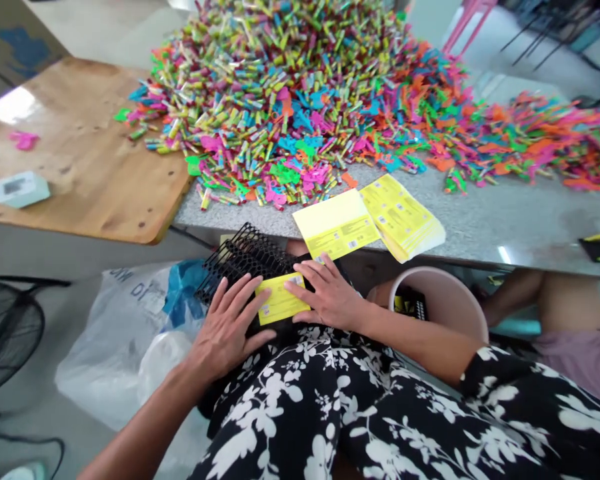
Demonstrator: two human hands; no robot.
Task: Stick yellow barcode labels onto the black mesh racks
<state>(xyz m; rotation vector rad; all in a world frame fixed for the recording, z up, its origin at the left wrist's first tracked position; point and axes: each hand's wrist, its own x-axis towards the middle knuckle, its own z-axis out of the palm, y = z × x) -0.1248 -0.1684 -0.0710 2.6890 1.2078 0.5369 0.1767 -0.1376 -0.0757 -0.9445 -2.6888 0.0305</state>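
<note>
A small yellow printed label (282,300) lies across a black item on my lap; the black item's own shape is mostly hidden. My left hand (230,320) rests at the label's left edge, fingers stretched out and spread. On its right side, my right hand (325,293) touches the label with extended fingertips. Just beyond my hands is a black plastic mesh piece (240,250) with hexagonal holes. On the grey table edge in front lie a partly bare yellow label sheet (333,217) and a fanned stack of full yellow label sheets (400,217).
A large pile of small bright tubes and plastic pieces (280,87) covers the grey table (510,220). A wooden board (90,160) holds a small white box (21,189). Below are a pale bin (445,293), a plastic bag (110,333) and a fan (10,333). Someone sits at right.
</note>
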